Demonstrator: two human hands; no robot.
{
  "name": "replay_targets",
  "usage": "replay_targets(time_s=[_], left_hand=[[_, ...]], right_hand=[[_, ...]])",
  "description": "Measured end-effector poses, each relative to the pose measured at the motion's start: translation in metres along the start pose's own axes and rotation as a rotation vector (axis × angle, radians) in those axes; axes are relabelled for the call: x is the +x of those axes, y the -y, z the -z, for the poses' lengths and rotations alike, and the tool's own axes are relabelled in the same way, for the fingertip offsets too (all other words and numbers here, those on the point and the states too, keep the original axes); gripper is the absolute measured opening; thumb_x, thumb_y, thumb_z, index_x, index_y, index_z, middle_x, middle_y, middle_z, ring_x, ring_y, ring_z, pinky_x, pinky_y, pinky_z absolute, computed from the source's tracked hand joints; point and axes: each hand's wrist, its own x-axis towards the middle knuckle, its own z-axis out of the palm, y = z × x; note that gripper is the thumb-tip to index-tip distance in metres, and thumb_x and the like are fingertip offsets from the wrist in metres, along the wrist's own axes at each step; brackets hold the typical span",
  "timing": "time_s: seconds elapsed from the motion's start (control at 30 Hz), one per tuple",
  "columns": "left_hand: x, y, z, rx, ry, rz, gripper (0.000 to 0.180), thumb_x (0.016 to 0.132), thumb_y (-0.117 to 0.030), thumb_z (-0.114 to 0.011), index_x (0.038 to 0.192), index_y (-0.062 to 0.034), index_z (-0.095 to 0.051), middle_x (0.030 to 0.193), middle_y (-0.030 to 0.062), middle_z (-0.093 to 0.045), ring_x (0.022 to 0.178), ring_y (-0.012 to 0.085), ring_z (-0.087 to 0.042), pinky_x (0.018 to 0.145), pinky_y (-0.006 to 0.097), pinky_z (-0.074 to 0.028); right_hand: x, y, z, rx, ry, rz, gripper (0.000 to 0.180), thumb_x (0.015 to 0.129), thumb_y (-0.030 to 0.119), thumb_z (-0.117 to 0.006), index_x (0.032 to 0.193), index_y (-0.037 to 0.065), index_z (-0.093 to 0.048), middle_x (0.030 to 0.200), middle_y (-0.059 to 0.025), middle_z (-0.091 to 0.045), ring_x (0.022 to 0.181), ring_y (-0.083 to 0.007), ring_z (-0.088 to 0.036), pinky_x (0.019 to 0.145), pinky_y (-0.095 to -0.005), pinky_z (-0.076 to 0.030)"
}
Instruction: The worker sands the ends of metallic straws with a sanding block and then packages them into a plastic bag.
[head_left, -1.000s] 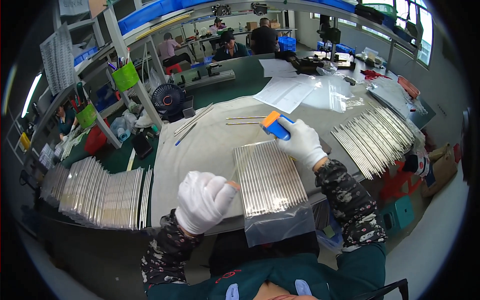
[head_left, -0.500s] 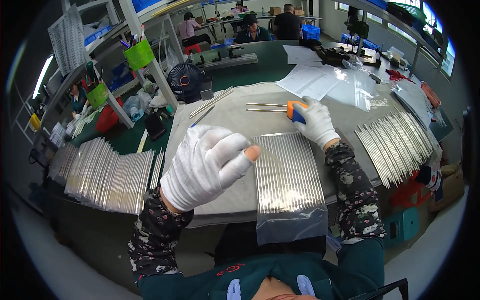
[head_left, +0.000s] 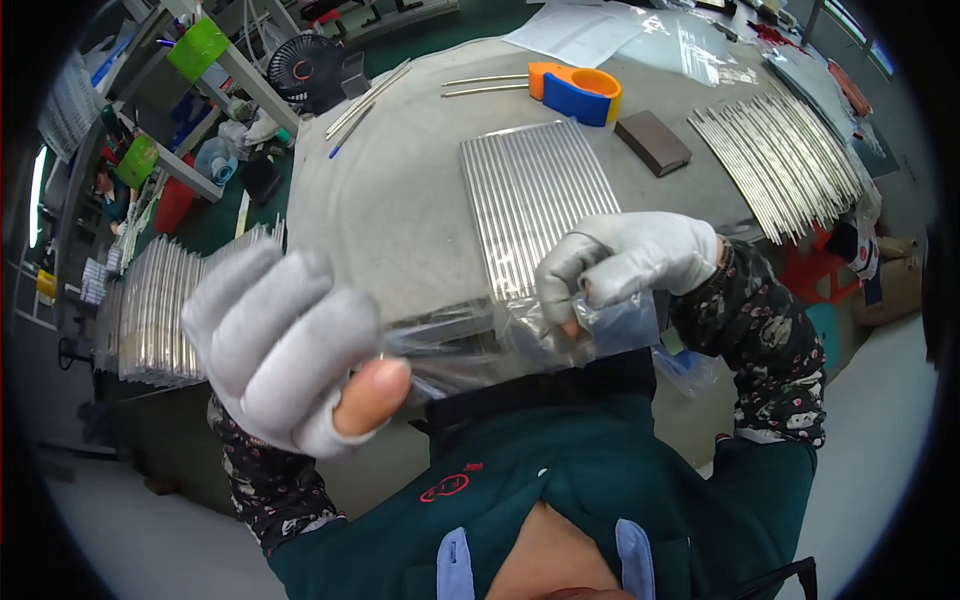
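My right hand (head_left: 635,262), in a white glove with bare fingertips, pinches the loose end of a clear plastic bag (head_left: 620,325) at the table's front edge. Inside the bag lies a flat row of thin silver metal rods (head_left: 530,190). My left hand (head_left: 290,350), gloved too, is raised at the left with curled fingers and a bare thumb tip. From it a glossy see-through strip, seemingly clear tape (head_left: 450,350), runs toward the bag's end; its outline is blurred. Beyond the bag stands an orange and blue tape dispenser (head_left: 575,92).
A brown block (head_left: 652,142) lies right of the bag. Loose rods (head_left: 780,165) are heaped at the right; bagged rods (head_left: 160,310) are stacked at the left. At the back are more rods (head_left: 375,95), a pen (head_left: 350,133), a black fan (head_left: 300,68) and papers (head_left: 575,32).
My right hand has let go of the tape dispenser and come down to the bag's loose end. My left hand has moved left and nearer to me. The view has tilted down.
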Motion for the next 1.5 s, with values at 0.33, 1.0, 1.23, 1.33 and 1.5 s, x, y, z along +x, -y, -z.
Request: replay_targets(time_s=[0.33,1.0,1.23,1.33,1.5], left_hand=[[-0.072,-0.02,0.048,0.17,-0.094,0.098,0.065,0.085,-0.008,-0.055,0.137,-0.0141,-0.017,0.104,0.0261,-0.049,0.084,0.0377,-0.056,0.069,0.051,-0.051],[-0.109,-0.04,-0.004,-0.011,0.354,0.178,0.033,0.08,-0.008,-0.057,0.109,-0.0113,-0.041,0.099,0.0082,-0.049,0.087,0.0272,-0.053,0.069,0.04,-0.046],[-0.117,-0.055,-0.023,-0.117,0.416,0.238,0.047,0.077,-0.006,-0.061,0.118,-0.0162,-0.041,0.103,0.0044,-0.051,0.091,0.0232,-0.053,0.073,0.039,-0.045],[-0.11,-0.057,-0.03,-0.154,0.316,0.36,0.04,0.077,-0.01,-0.063,0.112,-0.0151,-0.046,0.095,0.0032,-0.054,0.087,0.0234,-0.055,0.077,0.039,-0.045],[-0.1,-0.061,-0.046,-0.321,0.004,0.724,0.028,0.075,-0.005,-0.066,0.099,-0.0108,-0.052,0.082,0.0038,-0.054,0.08,0.0222,-0.055,0.079,0.042,-0.046]], right_hand=[[-0.024,0.014,-0.043,-0.193,-0.247,-0.138,0.015,0.079,0.007,-0.065,0.091,-0.001,-0.062,0.086,-0.0033,-0.062,0.074,-0.007,-0.057,0.069,-0.0215,-0.047],[-0.064,-0.035,-0.028,-0.325,-0.687,-0.095,0.03,0.074,-0.003,-0.06,0.103,0.002,-0.059,0.079,0.0018,-0.053,0.078,-0.0068,-0.05,0.077,-0.0224,-0.042],[-0.072,-0.06,-0.028,-0.982,-0.908,0.201,0.034,0.07,-0.006,-0.059,0.102,0.004,-0.056,0.082,-0.011,-0.055,0.079,-0.0273,-0.056,0.071,-0.0323,-0.046],[-0.073,-0.062,-0.029,-1.113,-0.965,0.246,0.032,0.071,-0.006,-0.059,0.1,0.004,-0.055,0.081,-0.0099,-0.055,0.078,-0.0278,-0.055,0.071,-0.0343,-0.045],[-0.069,-0.064,-0.025,-1.143,-0.978,0.309,0.03,0.069,-0.009,-0.059,0.096,0.006,-0.056,0.081,-0.0095,-0.056,0.075,-0.0281,-0.056,0.067,-0.0337,-0.044]])
